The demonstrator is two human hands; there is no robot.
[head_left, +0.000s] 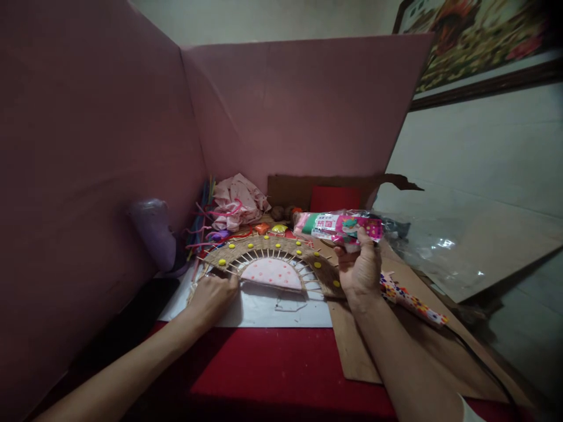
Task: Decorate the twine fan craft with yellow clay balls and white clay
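Note:
A half-round fan-shaped craft [316, 275] lies on a white sheet. It has a twine-wrapped outer arch with yellow dots, thin sticks like spokes, and a pale half disc [270, 273] with pink spots at its centre. My left hand [216, 298] is closed on the arch's left part; its fingertips are partly hidden. Raised above the craft's right side, my right hand [361, 271] grips a shiny plastic packet [336, 227], pink and green with a white label. The packet is tilted slightly, and what it contains I cannot make out.
A flower-patterned glue gun [417, 302] with a black cord lies on brown cardboard [356, 351] at right. Pink crumpled cloth [240, 202], pipe cleaners [204, 217] and small orange and yellow packets [278, 229] sit behind. A purple object [158, 234] stands left, beside pink panels [303, 111].

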